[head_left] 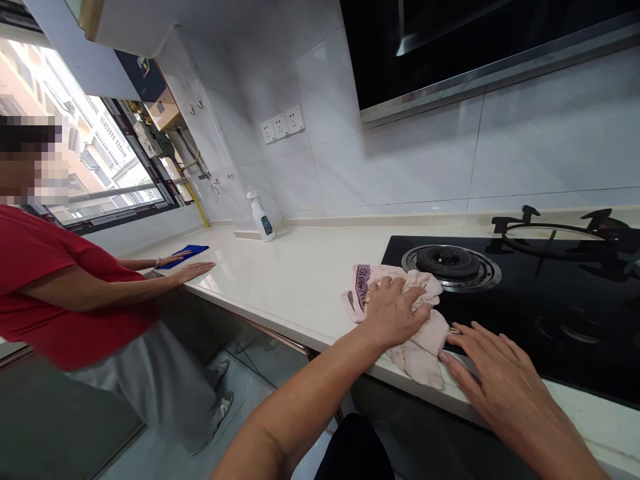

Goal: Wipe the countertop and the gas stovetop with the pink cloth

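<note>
My left hand [393, 312] presses down on a crumpled pale pink cloth [425, 333], fingers curled over it, at the left edge of the black glass gas hob [550, 313]. The cloth lies half on the white counter [295, 280] and half on the hob. My right hand [493, 373] rests flat with fingers spread on the hob's front edge, fingertips touching the cloth's right side.
A round burner [450, 263] sits just behind the cloth; a black pan support [560, 237] stands farther right. A white spray bottle [261, 218] stands at the counter's back. A person in a red shirt [55, 287] leans on the counter's left end beside a blue cloth [185, 254].
</note>
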Action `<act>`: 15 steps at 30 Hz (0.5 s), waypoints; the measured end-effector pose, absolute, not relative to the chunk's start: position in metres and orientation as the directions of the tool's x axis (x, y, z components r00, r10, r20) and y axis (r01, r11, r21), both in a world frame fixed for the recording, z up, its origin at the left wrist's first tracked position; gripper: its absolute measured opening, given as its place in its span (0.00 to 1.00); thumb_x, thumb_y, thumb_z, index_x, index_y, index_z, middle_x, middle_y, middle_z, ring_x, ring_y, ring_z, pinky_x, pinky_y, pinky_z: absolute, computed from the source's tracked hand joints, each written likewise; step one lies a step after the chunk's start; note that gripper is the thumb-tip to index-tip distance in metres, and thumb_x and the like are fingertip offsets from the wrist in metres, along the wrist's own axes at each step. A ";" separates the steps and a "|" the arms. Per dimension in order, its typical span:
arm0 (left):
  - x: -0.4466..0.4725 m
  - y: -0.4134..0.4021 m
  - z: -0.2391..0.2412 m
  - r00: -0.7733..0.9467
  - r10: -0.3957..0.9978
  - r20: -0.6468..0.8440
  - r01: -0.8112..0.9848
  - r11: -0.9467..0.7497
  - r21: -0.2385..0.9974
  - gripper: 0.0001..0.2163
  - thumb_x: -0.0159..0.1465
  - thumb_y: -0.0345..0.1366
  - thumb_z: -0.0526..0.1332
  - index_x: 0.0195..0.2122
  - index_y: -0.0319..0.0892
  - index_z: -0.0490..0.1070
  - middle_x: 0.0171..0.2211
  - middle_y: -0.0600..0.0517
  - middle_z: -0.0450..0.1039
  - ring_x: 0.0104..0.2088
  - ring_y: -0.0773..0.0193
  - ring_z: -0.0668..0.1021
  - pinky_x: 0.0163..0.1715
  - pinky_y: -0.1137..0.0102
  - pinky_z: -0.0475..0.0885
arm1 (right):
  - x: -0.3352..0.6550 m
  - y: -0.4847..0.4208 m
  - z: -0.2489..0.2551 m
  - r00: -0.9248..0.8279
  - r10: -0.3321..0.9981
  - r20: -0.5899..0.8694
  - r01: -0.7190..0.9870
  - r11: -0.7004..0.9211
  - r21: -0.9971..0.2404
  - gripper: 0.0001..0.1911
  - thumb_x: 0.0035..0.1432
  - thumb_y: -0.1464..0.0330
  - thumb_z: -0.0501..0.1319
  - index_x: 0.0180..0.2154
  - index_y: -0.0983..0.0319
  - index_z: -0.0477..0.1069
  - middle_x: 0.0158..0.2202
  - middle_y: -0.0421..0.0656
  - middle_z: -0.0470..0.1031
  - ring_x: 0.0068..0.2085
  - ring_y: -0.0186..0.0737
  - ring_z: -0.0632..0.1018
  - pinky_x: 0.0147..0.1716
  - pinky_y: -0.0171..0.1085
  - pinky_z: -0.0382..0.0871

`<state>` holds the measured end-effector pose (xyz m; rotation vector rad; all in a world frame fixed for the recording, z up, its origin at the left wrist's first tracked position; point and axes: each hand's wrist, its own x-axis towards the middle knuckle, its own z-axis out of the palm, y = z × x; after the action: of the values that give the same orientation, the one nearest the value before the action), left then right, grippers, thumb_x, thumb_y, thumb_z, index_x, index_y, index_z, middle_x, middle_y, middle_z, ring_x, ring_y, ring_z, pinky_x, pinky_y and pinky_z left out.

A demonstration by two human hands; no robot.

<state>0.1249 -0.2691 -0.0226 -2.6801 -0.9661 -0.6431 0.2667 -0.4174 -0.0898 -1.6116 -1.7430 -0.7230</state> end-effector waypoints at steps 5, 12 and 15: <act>0.125 -0.270 -0.021 0.689 0.558 0.463 0.653 -0.754 -0.063 0.19 0.73 0.51 0.55 0.62 0.57 0.73 0.56 0.49 0.74 0.56 0.48 0.72 0.54 0.51 0.68 | 0.266 -0.417 -0.090 -0.034 0.635 0.772 0.995 0.092 -0.032 0.21 0.74 0.56 0.48 0.52 0.62 0.72 0.54 0.53 0.79 0.60 0.63 0.76 0.57 0.64 0.68; 0.125 -0.270 -0.021 0.687 0.556 0.468 0.653 -0.755 -0.061 0.19 0.73 0.51 0.55 0.61 0.56 0.74 0.56 0.49 0.74 0.55 0.48 0.72 0.54 0.51 0.68 | 0.266 -0.419 -0.089 -0.032 0.638 0.769 0.996 0.087 -0.031 0.21 0.74 0.56 0.47 0.52 0.61 0.71 0.55 0.53 0.79 0.60 0.62 0.76 0.58 0.63 0.67; 0.125 -0.270 -0.021 0.688 0.558 0.465 0.653 -0.755 -0.061 0.19 0.73 0.50 0.55 0.61 0.56 0.74 0.55 0.49 0.75 0.55 0.48 0.72 0.54 0.51 0.68 | 0.265 -0.419 -0.088 -0.042 0.630 0.776 0.995 0.094 -0.022 0.21 0.74 0.57 0.47 0.52 0.61 0.71 0.54 0.53 0.79 0.60 0.62 0.76 0.57 0.63 0.68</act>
<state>0.1248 -0.2703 -0.0209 -2.6776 -0.9752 -0.6289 0.2654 -0.4191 -0.0881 -1.6034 -1.7427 -0.7393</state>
